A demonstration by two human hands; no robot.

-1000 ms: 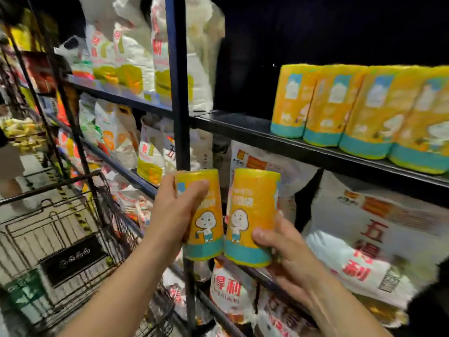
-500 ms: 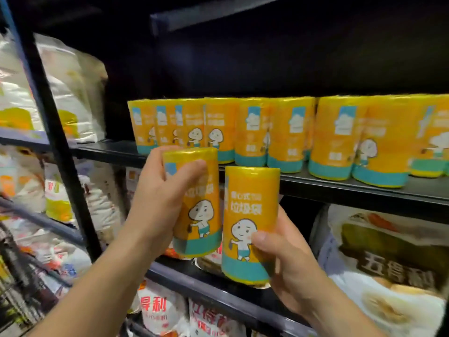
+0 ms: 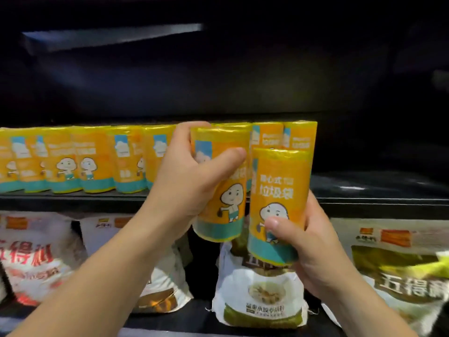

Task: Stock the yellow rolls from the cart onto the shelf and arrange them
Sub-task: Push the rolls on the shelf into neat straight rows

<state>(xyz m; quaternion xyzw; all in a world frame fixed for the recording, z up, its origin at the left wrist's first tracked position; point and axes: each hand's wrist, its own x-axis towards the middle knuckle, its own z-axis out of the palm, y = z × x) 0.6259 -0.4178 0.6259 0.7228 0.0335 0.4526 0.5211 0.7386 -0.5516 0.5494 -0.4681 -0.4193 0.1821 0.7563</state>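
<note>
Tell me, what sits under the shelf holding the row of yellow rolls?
Large printed bags stand there, white with red or green labels. The left hand and right hand, gripping the left roll and right roll, cover the middle bags' tops.

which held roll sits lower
The right roll, gripped by the right hand: its top and base both sit below those of the left roll in the left hand.

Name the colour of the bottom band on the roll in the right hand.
Teal, clearest in the head view, on the roll in the right hand.
</note>
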